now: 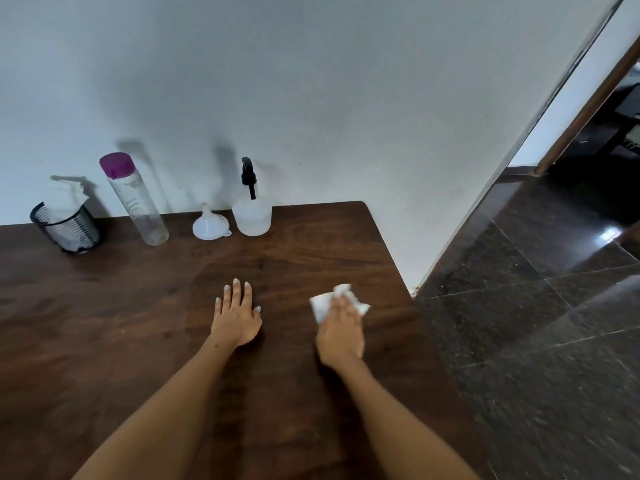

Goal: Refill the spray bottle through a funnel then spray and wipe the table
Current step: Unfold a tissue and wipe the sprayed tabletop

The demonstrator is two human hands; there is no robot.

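Left hand (236, 318): open, flat on table (104, 323). Right hand (341, 329): pressing tissue (323, 304) to table near right edge. Spray bottle (251, 211), funnel (207, 226): upright at back, well beyond hands. Bottle (133, 199), tissue cup (67, 226): back left.

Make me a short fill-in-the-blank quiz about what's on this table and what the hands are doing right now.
1. The right hand presses a white ____ against the table.
2. The left hand lies flat and holds ____.
3. The tall clear bottle has a ____ cap.
4. The white funnel stands between the tall clear bottle and the ____ bottle.

Missing words: tissue; nothing; purple; spray
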